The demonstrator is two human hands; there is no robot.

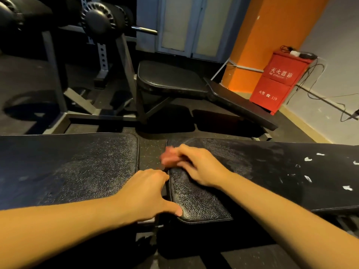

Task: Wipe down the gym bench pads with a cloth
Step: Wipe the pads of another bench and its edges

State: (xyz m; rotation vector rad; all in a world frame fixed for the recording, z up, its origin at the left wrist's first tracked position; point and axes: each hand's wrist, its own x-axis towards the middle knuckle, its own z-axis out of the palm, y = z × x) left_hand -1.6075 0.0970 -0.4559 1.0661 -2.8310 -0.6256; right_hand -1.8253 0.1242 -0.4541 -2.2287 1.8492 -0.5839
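Fingertips [169, 155] of the right hand [200, 167] blur over the end of the black cracked-leather padded surface [198, 200]; what they hold is unreadable. Fingers of the left hand [147, 191] are hidden beside it.

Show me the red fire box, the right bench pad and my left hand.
red fire box [279, 84]: head view, front panel.
right bench pad [272, 171]: head view, bare top surface.
left hand [147, 193]: head view, back of hand.

Black pads, bright corner
The left pad [77, 167] and right pad [272, 171] are black with a cracked, shiny grain (the right one flecked white); the floor [152, 150] is speckled black, the box [281, 82] red with white lettering, the pillar [272, 35] orange.
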